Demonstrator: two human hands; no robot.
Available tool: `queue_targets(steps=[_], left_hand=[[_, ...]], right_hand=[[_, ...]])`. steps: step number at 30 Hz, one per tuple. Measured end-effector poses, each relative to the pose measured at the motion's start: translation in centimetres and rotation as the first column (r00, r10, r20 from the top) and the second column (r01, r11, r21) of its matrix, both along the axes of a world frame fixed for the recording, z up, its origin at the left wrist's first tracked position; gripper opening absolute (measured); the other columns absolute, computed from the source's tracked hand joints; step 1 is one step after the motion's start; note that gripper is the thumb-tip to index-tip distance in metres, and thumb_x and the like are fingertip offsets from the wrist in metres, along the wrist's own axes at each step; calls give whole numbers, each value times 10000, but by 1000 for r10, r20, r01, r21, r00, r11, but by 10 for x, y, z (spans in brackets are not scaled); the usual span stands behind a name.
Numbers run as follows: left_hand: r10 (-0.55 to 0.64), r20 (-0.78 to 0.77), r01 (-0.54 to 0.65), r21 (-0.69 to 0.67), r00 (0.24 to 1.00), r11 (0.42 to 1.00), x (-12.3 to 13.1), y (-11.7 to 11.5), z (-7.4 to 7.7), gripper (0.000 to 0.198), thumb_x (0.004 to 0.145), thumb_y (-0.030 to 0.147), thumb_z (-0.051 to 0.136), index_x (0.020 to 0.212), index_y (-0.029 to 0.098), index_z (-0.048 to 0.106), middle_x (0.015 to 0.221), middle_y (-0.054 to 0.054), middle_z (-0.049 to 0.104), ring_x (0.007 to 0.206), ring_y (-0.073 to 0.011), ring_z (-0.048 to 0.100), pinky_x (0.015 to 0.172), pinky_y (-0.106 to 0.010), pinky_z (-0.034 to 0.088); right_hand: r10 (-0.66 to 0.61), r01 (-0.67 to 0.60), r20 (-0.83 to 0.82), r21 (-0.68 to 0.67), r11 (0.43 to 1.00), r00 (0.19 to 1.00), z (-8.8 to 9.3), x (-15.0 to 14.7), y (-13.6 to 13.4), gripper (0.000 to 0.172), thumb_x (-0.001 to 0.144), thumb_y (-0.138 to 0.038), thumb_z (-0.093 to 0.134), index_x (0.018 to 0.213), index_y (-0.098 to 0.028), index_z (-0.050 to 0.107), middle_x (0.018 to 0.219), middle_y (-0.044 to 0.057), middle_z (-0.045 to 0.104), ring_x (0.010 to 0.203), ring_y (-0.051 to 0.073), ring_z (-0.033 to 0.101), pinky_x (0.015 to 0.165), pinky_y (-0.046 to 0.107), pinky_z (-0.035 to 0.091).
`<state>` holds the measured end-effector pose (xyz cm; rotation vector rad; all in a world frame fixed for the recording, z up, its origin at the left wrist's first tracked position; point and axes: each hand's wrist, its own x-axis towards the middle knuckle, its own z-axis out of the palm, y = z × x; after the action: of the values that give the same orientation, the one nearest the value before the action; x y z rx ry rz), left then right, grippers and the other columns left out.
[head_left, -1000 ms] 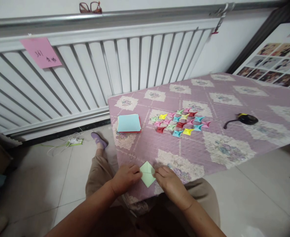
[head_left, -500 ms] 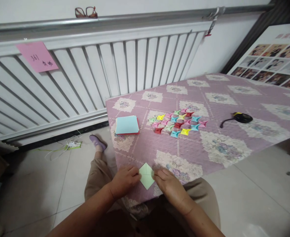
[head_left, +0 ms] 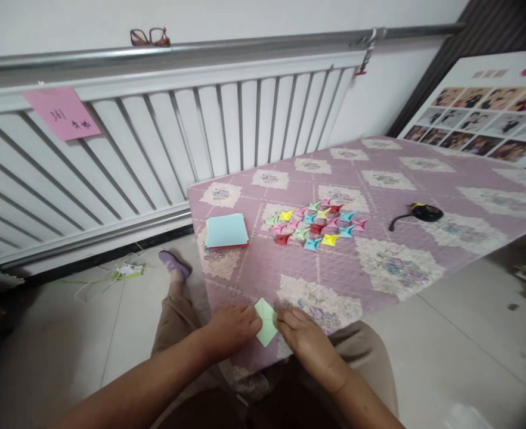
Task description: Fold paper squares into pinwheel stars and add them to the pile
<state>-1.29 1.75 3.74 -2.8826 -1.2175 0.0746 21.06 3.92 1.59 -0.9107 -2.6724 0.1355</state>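
A small light-green folded paper (head_left: 266, 322) lies at the near edge of the purple quilted surface (head_left: 379, 196). My left hand (head_left: 231, 329) pinches its left side with curled fingers. My right hand (head_left: 302, 335) presses its right side, fingers closed on the edge. Further back lies a stack of square paper sheets (head_left: 226, 231), light blue on top with red beneath. To its right sit several small folded paper shapes (head_left: 316, 221) in pink, yellow, blue, green and red.
A black object with a yellow part and a cord (head_left: 417, 213) lies to the right. A white slatted radiator cover (head_left: 155, 137) carries a pink note (head_left: 61, 112), with glasses (head_left: 150, 37) on the ledge. A photo board (head_left: 482, 107) leans at the right. My slippered foot (head_left: 172, 265) rests on the tiled floor.
My hands have drawn closer together over the green paper, covering more of it. The view has shifted slightly to the right and down.
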Motion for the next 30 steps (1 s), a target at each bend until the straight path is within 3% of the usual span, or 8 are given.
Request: queue_targets(steps=[4,11,16,18,22,30], left_hand=[[36,-1,-36,37,999,999,5,-3,0,254,945,249,481,1197,224,484,894,-55,553,802,-212,542,655,-316,423],[48,-32,-47,36,998,998,7,-7,-3,300,959,278,450,1255,228,453,946,-68,562,820,-226,547,655,-328,428],[45,-16,-45,32,999,998,8,-7,-5,300,958,275,454,1254,226,458,935,-68,554,822,-223,537,659,-327,427],[50,-5,-50,34,999,998,9,-7,-5,218,955,273,463,1158,219,519,907,-61,546,816,-217,530,661,-321,426],[71,14,-71,46,997,996,9,-8,-7,120,949,280,477,984,210,568,862,-46,531,811,-214,520,661,-317,429],[82,187,-115,174,979,978,-10,-16,-26,243,935,273,515,1177,266,524,1014,-51,529,869,-203,509,715,-323,446]], right_hand=[[-18,18,-30,13,1000,999,-2,1,-2,132,896,-139,533,946,-210,632,861,16,627,795,171,539,728,293,441],[-53,53,-128,-1,999,990,-2,10,-4,166,891,-137,525,982,-210,643,960,47,662,893,200,576,806,354,481],[-163,175,-230,33,984,960,-2,-2,-20,239,900,-130,444,1039,-202,625,1014,79,672,937,224,606,860,434,489],[-159,179,-268,52,983,950,-6,-13,-29,325,884,-102,415,1142,-199,587,1089,85,665,1021,228,601,930,450,466],[-211,225,-268,21,974,940,-18,-28,-41,379,874,-88,375,1173,-215,572,1092,65,678,1005,207,623,928,421,470],[-237,272,-252,114,955,938,-31,-30,-41,317,923,-153,387,1134,-231,611,1062,27,684,968,201,611,922,392,404]])
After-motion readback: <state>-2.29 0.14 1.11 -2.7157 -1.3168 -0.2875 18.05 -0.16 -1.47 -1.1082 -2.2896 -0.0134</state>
